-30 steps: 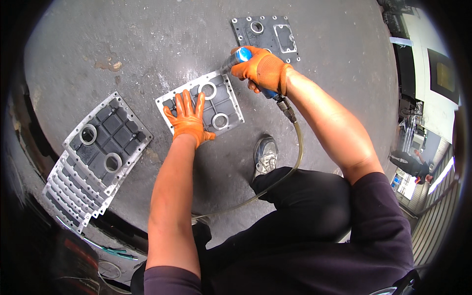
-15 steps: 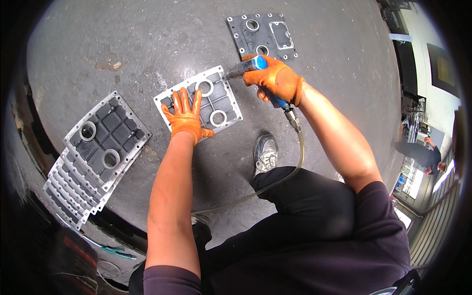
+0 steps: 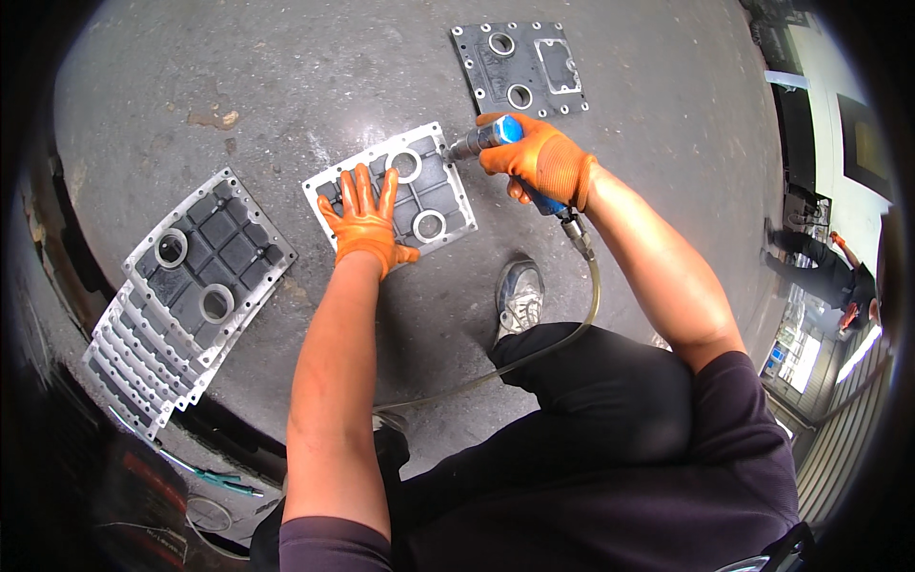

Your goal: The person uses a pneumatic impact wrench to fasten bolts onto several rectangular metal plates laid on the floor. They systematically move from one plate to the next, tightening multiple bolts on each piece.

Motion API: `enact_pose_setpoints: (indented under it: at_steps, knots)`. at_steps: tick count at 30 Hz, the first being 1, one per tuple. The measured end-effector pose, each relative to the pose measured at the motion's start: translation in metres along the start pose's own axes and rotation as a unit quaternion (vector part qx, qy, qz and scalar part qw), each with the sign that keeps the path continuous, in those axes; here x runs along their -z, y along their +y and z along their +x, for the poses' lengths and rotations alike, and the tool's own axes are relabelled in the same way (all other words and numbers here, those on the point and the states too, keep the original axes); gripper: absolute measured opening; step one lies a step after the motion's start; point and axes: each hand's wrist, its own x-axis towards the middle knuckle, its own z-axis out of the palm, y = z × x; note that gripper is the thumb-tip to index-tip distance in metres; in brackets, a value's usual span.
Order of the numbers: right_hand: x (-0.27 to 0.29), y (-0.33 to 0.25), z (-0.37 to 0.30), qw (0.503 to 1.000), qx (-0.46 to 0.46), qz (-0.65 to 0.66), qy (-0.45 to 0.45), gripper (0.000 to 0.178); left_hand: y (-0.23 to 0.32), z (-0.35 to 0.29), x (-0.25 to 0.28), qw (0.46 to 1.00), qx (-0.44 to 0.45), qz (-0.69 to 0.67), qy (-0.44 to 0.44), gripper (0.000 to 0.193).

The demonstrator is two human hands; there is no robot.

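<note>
On the floor before me lies a rectangular metal cover plate (image 3: pixel 412 205) with two ringed holes and a bright rim pierced by small holes. My left hand (image 3: pixel 364 229), in an orange glove, presses flat on its left part with the fingers spread. In my gloved right hand (image 3: pixel 548 167) is a blue and grey air drill (image 3: pixel 508 130), gripped by its handle. Its front end meets the plate's right rim near the upper right corner; the exact contact is too small to make out. A clear air hose (image 3: pixel 593 296) runs from the handle down toward my legs.
A darker cover plate (image 3: pixel 524 71) lies beyond my right hand. To the left, several similar plates lie overlapped in a stack (image 3: pixel 205 253). A green air blow gun (image 3: pixel 224 480) is at the lower left. Another person (image 3: pixel 824 267) is at the far right. My shoe (image 3: pixel 520 296) is close to the plate.
The drill's tip stays by the plate's right rim, shifted slightly down along it. My left hand remains on the plate. The view has shifted a little, and the person at right has changed posture.
</note>
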Motion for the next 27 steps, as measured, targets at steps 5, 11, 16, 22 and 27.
enact_pose_setpoints:
  at_steps: [5, 11, 16, 22, 27]
  knots:
    - [-0.004, -0.01, 0.0, 1.0, -0.013, -0.025, -0.009, 0.071, 0.0, 0.001, -0.001, 1.0, -0.009, -0.001, 0.008, 0.153]
    - [-0.003, -0.01, 0.008, 0.999, -0.015, -0.044, -0.014, 0.072, 0.001, 0.001, 0.001, 1.0, -0.001, -0.001, 0.004, 0.157]
    - [-0.002, 0.001, -0.023, 1.0, 0.016, -0.002, -0.019, 0.077, -0.001, 0.003, -0.006, 1.0, -0.005, -0.001, 0.02, 0.158]
    - [-0.006, 0.012, -0.02, 0.999, 0.012, 0.037, -0.004, 0.071, 0.0, 0.002, -0.006, 1.0, -0.004, 0.008, 0.019, 0.158]
    - [-0.003, 0.013, -0.017, 1.0, 0.006, 0.021, -0.019, 0.068, -0.001, 0.002, -0.004, 1.0, -0.006, 0.002, 0.02, 0.157]
